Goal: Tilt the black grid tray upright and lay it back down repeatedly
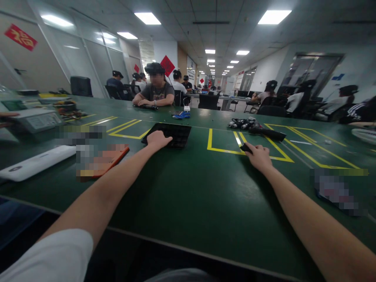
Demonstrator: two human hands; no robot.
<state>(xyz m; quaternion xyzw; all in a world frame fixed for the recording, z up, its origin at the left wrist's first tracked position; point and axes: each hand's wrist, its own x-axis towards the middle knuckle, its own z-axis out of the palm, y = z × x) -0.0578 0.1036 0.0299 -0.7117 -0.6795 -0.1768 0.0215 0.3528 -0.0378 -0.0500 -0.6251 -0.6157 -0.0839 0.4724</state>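
My left hand [158, 140] is over a flat black tray [182, 136] on the green table. Its fingers curl down with the thumb sticking out to the right. What they hold, if anything, is hidden. The tray seems divided into compartments, though their contents are too dark to tell. Farther right, my right hand [259, 156] pinches a small black piece [244, 147], whose tip points left. This piece is at the front line of a yellow-taped rectangle [223, 150], above or touching the table; I cannot tell which.
Left of my left arm lie an orange case [113, 158] and a long white device [38, 162]. Black cylindrical items [243, 124] and a dark bar [272, 134] lie beyond my right hand. A blurred object [336, 192] lies far right. A person [155, 88] sits opposite.
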